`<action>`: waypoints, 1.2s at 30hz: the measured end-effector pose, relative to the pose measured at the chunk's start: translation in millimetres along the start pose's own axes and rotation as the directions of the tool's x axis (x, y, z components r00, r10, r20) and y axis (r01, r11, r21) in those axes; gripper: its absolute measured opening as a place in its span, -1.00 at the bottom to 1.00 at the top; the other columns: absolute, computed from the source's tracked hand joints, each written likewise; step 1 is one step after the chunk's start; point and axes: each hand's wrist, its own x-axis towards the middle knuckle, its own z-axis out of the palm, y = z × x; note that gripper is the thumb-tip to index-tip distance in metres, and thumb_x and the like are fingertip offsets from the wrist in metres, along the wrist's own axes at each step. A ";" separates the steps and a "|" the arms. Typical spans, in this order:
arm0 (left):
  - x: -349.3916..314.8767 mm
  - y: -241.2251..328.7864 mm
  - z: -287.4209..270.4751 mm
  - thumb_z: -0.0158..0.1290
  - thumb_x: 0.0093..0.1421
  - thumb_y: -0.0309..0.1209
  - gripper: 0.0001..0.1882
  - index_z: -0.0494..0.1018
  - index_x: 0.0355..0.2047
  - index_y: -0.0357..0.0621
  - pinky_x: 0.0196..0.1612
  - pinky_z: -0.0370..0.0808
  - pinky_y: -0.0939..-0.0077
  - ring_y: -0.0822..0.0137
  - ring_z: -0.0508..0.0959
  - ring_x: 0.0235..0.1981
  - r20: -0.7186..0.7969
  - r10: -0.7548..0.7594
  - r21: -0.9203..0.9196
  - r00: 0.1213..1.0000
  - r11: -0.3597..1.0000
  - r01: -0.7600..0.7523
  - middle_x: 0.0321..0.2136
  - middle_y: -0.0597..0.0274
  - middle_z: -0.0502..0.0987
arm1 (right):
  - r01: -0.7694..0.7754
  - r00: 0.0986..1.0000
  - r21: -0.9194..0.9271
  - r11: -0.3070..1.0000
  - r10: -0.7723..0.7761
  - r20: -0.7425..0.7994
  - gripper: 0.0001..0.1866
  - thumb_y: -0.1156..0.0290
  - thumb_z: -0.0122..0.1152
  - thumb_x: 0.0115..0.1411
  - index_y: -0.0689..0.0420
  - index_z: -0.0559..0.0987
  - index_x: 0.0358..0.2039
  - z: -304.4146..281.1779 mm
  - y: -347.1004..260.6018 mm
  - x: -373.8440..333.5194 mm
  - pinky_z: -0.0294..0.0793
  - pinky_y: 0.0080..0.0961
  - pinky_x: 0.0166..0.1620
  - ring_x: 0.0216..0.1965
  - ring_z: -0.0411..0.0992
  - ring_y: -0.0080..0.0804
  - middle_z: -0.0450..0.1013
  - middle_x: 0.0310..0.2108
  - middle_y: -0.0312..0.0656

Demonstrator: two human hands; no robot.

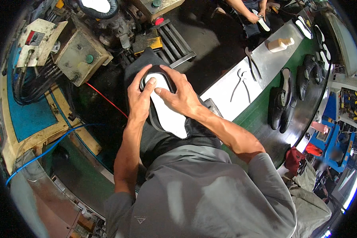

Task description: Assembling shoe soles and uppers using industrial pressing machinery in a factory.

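Across my lap lies a black shoe upper with its white insole (167, 113) turned up, the rounded far end pointing away from me. My left hand (140, 97) is closed round the far left side, its thumb pressed on the white surface. On the opposite side my right hand (181, 93) grips the black edge, fingers curled over it and thumb lying on the insole. Both thumbs are close together near the far end. The underside of the shoe upper, against my legs, is hidden.
Pincers (240, 85) and a second pair of pliers (253, 64) lie on the metal ledge (226, 99) at right, near a pale bottle (280, 44). Black shoes (283, 99) stand on the green belt (254, 125). Machinery (81, 59) fills the left. Another person's hands (257, 16) hold a shoe.
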 end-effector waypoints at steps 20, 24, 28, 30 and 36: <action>1.6 -16.8 2.0 0.24 0.41 -0.45 -0.45 0.48 0.38 -0.27 0.32 0.46 0.38 0.30 0.57 0.16 0.085 -0.065 -0.254 0.994 0.964 0.085 0.21 0.09 0.58 | 0.039 0.969 0.191 0.981 -0.084 0.232 -0.05 0.14 0.48 0.35 0.16 0.19 0.59 -11.1 36.0 17.1 0.26 -0.24 0.48 0.48 0.25 -0.15 0.27 0.48 0.13; -2.3 -9.7 14.6 0.12 0.52 -0.41 -0.47 0.40 0.44 -0.28 0.37 0.42 0.36 0.25 0.52 0.28 0.050 -0.269 -0.081 0.962 0.959 0.272 0.30 -0.03 0.51 | -0.196 0.952 0.379 0.904 0.083 0.296 -0.13 0.20 0.41 0.41 0.06 0.20 0.61 -17.6 47.9 19.0 0.37 -0.27 0.40 0.35 0.36 -0.20 0.40 0.36 0.05; -11.9 -22.2 3.6 0.00 0.59 -0.37 -0.44 0.27 0.52 -0.25 0.46 0.36 0.31 0.19 0.41 0.43 0.258 -0.158 -0.573 0.953 0.769 0.282 0.43 -0.07 0.39 | -0.347 0.914 0.607 0.715 0.113 0.389 -0.13 0.23 0.41 0.41 -0.04 0.20 0.62 -23.7 53.4 18.9 0.44 -0.28 0.33 0.27 0.40 -0.24 0.43 0.30 0.00; -17.9 -33.5 18.5 0.02 0.59 -0.36 -0.44 0.28 0.51 -0.26 0.48 0.34 0.30 0.21 0.43 0.41 0.060 -0.250 -0.408 0.966 0.877 0.252 0.43 -0.01 0.40 | -0.336 0.921 0.592 0.732 0.124 0.370 -0.13 0.24 0.40 0.41 -0.03 0.18 0.63 -19.7 53.1 17.3 0.45 -0.30 0.32 0.26 0.41 -0.21 0.43 0.30 0.00; -10.6 -47.8 28.6 0.10 0.55 -0.32 -0.42 0.27 0.48 -0.20 0.40 0.37 0.32 0.24 0.44 0.32 0.078 -0.155 -0.156 0.985 0.974 0.165 0.33 0.10 0.43 | -0.379 0.918 0.622 0.685 0.192 0.348 -0.09 0.16 0.40 0.42 0.08 0.14 0.62 -19.4 54.4 11.6 0.39 -0.28 0.38 0.33 0.37 -0.23 0.38 0.36 0.08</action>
